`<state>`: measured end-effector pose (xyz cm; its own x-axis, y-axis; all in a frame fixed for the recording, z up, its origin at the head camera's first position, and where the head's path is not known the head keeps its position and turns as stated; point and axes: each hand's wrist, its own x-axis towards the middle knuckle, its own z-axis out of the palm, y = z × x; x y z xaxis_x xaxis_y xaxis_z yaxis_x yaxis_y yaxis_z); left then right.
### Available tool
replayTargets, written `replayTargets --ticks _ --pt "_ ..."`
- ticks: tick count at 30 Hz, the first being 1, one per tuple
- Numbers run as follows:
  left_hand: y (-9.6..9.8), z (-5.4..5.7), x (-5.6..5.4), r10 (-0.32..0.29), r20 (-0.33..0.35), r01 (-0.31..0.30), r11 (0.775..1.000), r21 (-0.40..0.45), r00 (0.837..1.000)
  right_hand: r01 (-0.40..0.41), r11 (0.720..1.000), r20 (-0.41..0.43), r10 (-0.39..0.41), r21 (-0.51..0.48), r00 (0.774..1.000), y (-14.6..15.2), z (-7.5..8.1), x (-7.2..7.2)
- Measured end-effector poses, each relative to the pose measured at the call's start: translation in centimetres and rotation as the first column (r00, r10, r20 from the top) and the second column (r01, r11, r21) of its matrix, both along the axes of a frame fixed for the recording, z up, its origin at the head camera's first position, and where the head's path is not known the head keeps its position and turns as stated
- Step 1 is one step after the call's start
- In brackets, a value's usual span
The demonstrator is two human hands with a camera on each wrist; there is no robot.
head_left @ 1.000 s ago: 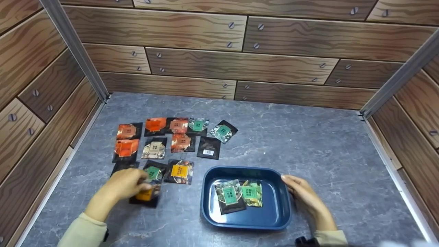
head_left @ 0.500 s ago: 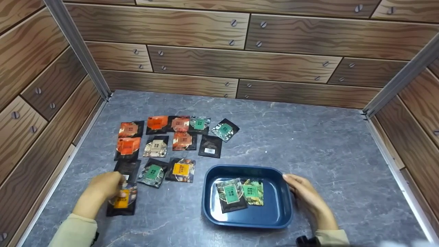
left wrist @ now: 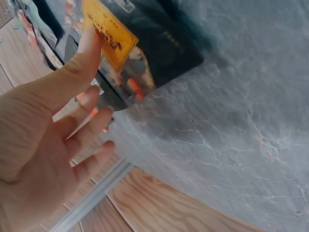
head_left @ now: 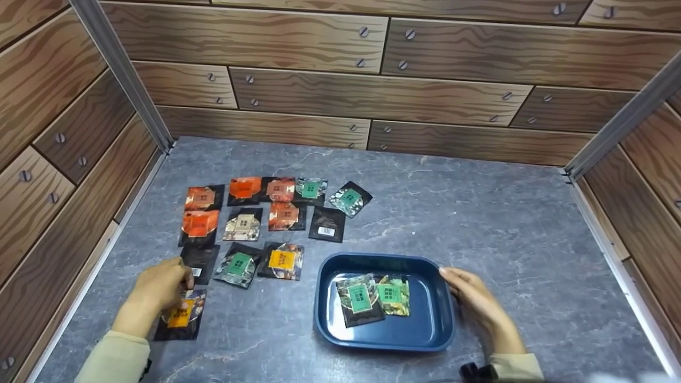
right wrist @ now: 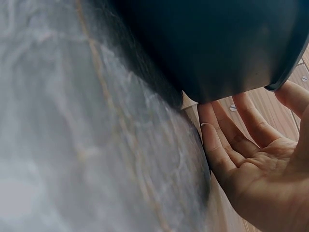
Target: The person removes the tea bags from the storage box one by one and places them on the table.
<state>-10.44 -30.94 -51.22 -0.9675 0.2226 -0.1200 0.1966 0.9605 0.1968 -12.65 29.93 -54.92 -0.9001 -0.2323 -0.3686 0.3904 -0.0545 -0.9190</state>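
In the head view my left hand (head_left: 159, 287) is over a black packet with an orange label (head_left: 181, 315) at the lower left. The left wrist view shows the thumb on that label (left wrist: 111, 36), three fingers spread away, and the index finger hidden. My right hand (head_left: 476, 303) touches the outer right side of a dark blue tray (head_left: 393, 348). Its fingers look mostly straight against the tray wall (right wrist: 227, 53) in the right wrist view, with the thumb at the rim. Inside the tray lie two green-labelled packets, one black (head_left: 360, 299) and one leafy green (head_left: 395, 295).
Rows of packets lie at the left of the grey marbled table (head_left: 505, 223): red-orange ones (head_left: 199, 226), a beige one (head_left: 243, 223), green-labelled ones (head_left: 238, 264) and an orange-labelled one (head_left: 282, 260). Two are dark-faced (head_left: 326, 223). Wood-patterned walls (head_left: 319, 96) enclose the table.
My left hand has moved left with the orange-labelled packet, from below the green-labelled one to below the dark packet at far left. My right hand and the tray have stayed put.
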Motion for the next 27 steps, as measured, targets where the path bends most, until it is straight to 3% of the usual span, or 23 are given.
replayTargets --ticks 5,14,19,24,27 --pt "0.3 -0.2 -0.1 -0.033 -0.065 0.033 0.999 0.013 0.997 -0.009 1.0 -0.017 0.009 0.014 1.0 0.1 0.0 0.0" --pt "2.4 0.4 -0.7 -0.069 -0.178 0.074 0.997 0.018 0.982 -0.023 1.0 -0.033 0.023 0.006 0.999 0.0 0.0 -0.1" --pt "4.1 0.5 -1.0 -0.118 -0.204 0.125 0.992 0.022 0.972 -0.044 0.999 -0.067 0.043 -0.005 0.997 0.0 0.0 -0.1" --pt "6.5 0.9 -1.4 -0.182 -0.254 0.203 0.978 0.058 0.95 -0.032 0.999 -0.056 0.031 -0.015 0.998 0.0 0.0 -0.1" --pt "8.1 1.5 -1.6 -0.208 -0.23 0.235 0.967 0.101 0.951 -0.021 1.0 -0.055 0.02 -0.016 0.998 0.0 0.0 -0.1"
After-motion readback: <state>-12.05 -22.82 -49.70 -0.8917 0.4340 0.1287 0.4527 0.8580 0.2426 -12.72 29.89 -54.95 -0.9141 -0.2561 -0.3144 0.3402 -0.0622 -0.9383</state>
